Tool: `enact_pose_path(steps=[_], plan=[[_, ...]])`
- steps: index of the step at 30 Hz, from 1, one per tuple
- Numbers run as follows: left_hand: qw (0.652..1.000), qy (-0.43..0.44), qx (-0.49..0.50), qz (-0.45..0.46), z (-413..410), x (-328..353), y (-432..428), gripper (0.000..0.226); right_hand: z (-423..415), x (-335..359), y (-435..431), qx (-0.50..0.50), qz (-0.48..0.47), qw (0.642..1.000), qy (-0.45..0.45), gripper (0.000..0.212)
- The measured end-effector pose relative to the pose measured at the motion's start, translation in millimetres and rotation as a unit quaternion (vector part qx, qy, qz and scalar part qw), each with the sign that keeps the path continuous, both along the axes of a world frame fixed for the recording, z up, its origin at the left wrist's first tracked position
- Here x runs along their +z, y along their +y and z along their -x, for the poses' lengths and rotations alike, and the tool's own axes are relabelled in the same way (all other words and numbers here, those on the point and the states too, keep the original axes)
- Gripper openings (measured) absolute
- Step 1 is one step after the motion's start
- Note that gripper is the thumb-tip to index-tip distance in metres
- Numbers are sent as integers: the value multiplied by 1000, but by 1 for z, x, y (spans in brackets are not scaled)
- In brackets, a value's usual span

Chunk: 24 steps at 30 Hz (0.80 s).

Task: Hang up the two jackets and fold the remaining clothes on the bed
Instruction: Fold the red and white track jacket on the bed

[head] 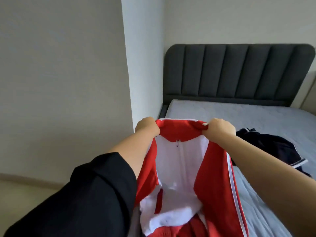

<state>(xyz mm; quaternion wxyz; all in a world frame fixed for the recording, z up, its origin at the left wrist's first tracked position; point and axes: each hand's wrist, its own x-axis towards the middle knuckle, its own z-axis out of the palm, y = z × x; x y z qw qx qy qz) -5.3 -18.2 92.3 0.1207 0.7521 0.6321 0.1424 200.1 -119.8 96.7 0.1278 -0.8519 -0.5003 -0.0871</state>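
left hand [147, 127]: grips one collar end of red jacket [210, 171].
right hand [219, 128]: grips other end.
jacket: raised, long axis hanging down below both.
dark garment [270, 147]: on bed [222, 113], nearer right hand.

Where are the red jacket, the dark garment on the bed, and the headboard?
red jacket [212, 177]: head view, red front panel right of the zip.
dark garment [266, 147]: head view, middle of the crumpled cloth.
headboard [237, 72]: head view, central padded panel.
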Motion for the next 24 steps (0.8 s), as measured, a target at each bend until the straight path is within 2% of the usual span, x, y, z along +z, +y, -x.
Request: enact_pose_path(steps=[3, 4, 7, 9, 11, 13, 15, 17, 19, 21, 22, 24], plan=[[995, -55, 20, 80, -10, -54, 21, 12, -13, -49, 20, 8, 78, 997, -19, 42], [996, -32, 22, 80, -13, -69, 29, 15, -16, -62, 27, 2, 98, 994, -39, 45], [992, 119, -31, 11, -23, -99, 52, 27, -21, -94, 52, -5, 147, 983, -107, 37], [991, 129, -41, 25, -30, -113, 68, 25, -21, -110, 70, -24, 165, 984, -69, 31], [995, 35, -1, 98, -36, -122, 86, 19, -25, -120, 91, -58, 117, 988, 78, 29], [972, -153, 48, 174, -42, -123, 106, 20, -30, -120, 112, -81, 26, 969, 231, 30], [937, -296, 57, 177, -54, -117, 125, 26, -40, -111, 136, -63, -71, 965, 243, 26], [935, -332, 32, 117, -67, -106, 141, 29, -51, -97, 158, -39, -125, 971, 199, 24], [924, -369, -16, 100, -80, -96, 151, 39, -62, -87, 176, -17, -122, 970, 207, 40], [895, -411, -77, 154, -87, -98, 153, 72, -63, -92, 181, -12, -83, 969, 232, 77], [889, -409, -96, 180, -87, -104, 149, 85, -60, -101, 179, -7, -75, 970, 233, 87], [904, -346, -121, 219, -82, -132, 133, 92, -47, -135, 166, 21, -66, 971, 227, 85]])
